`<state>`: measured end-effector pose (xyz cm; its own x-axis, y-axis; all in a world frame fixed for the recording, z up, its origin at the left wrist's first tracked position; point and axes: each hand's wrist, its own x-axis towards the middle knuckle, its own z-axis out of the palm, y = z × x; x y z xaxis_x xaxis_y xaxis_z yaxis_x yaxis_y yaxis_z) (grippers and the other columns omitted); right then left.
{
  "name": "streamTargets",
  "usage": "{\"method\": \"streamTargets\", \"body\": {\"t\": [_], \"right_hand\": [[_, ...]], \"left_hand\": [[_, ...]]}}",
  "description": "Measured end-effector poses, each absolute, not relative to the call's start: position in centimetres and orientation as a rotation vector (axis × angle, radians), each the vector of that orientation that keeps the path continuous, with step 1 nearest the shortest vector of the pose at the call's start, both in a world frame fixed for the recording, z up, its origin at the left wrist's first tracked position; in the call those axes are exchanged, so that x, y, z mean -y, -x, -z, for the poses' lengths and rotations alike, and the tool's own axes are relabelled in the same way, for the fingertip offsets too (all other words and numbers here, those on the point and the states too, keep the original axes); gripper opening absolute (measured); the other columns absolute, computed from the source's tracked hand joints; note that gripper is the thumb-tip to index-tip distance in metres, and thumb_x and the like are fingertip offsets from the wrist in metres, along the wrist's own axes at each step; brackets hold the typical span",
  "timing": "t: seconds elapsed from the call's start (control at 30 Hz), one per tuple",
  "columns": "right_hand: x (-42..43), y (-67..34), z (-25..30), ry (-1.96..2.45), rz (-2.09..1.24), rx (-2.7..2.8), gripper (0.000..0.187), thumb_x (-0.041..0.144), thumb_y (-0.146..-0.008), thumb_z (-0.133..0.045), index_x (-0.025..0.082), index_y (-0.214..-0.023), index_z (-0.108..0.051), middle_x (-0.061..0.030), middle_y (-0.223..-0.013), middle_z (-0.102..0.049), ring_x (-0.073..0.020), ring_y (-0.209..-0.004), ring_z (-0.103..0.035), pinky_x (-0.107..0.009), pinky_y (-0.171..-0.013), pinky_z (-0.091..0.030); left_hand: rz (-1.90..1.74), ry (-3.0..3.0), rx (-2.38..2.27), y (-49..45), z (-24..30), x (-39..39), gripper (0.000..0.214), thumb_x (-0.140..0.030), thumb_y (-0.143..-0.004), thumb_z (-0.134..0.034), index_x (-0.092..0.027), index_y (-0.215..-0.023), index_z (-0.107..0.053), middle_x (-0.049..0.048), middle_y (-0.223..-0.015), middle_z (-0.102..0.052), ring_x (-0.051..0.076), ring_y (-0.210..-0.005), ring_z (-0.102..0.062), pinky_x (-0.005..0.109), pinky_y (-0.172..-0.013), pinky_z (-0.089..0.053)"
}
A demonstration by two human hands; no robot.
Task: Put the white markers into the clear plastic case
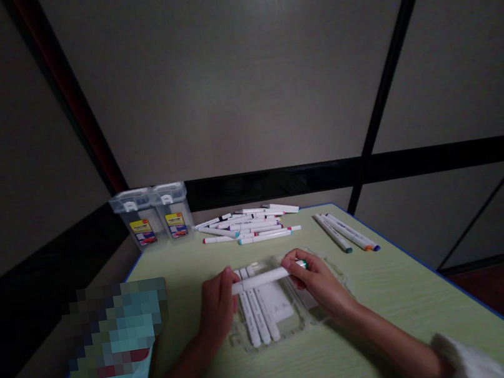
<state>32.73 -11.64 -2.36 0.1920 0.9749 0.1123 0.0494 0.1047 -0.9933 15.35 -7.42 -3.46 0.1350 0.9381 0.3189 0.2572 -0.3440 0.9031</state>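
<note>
A white marker [263, 278] with a green end is held level between my two hands, above an open clear plastic case [301, 327]. My left hand [216, 301] pinches its left end. Near the green end, the fingers of my right hand [315, 280] are closed around the marker. Below it, several white markers [262, 317] lie side by side in the left half of the case. A white paper or label shows through the plastic beside them. The right half of the case is partly hidden by my right hand and forearm.
Loose markers [262, 225] with various coloured ends lie piled at the table's back. A few more markers [346, 232] rest at the right. Two lidded clear boxes [173, 216] stand back left. A pixelated bluish item [131, 333] lies front left. Wall panels [237, 90] rise behind the table.
</note>
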Motion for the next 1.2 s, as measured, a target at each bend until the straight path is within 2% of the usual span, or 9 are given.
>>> {"method": "streamTargets", "body": {"t": [0.4,0.67,0.93,1.2], "right_hand": [[11.42,-32.9,2.68,1.151,-1.063,1.106,0.023,0.035,-0.067,-0.06,0.019,-0.078,-0.048,0.0066,-0.052,-0.039,-0.0081,-0.046,-0.032,-0.022,-0.044,-0.022],[11.69,-32.75,2.27,1.101,-1.073,1.126,0.02,0.031,-0.066,-0.06,0.02,-0.079,-0.049,0.0051,-0.062,-0.042,-0.0082,-0.05,-0.033,-0.022,-0.046,-0.023],[11.79,-32.5,1.98,1.121,-1.049,1.117,0.016,0.029,-0.065,-0.059,0.018,-0.073,-0.05,0.0053,-0.057,-0.043,-0.008,-0.047,-0.034,-0.022,-0.045,-0.024],[11.61,-32.54,2.06,1.204,-1.102,1.119,0.016,0.032,-0.066,-0.055,0.018,-0.066,-0.047,0.0082,-0.042,-0.036,-0.0067,-0.038,-0.028,-0.021,-0.039,-0.017]], "left_hand": [[-1.245,-1.703,-1.174,-15.39,3.48,7.33,0.041,-0.044,-0.077,-0.031,-0.016,-0.054,-0.05,-0.0076,-0.029,-0.033,0.008,-0.028,-0.033,0.02,-0.035,-0.026],[-1.261,-1.687,-1.149,-15.42,3.82,6.95,0.041,-0.043,-0.079,-0.031,-0.017,-0.052,-0.049,-0.0075,-0.029,-0.033,0.008,-0.027,-0.033,0.02,-0.035,-0.027],[-1.257,-1.694,-1.149,-15.29,3.88,7.09,0.043,-0.043,-0.08,-0.03,-0.017,-0.051,-0.048,-0.0075,-0.029,-0.033,0.008,-0.027,-0.033,0.02,-0.036,-0.028],[-1.252,-1.722,-1.163,-15.42,3.37,7.09,0.031,-0.037,-0.079,-0.032,-0.017,-0.06,-0.047,-0.0093,-0.032,-0.032,0.008,-0.029,-0.031,0.018,-0.034,-0.025]]}}
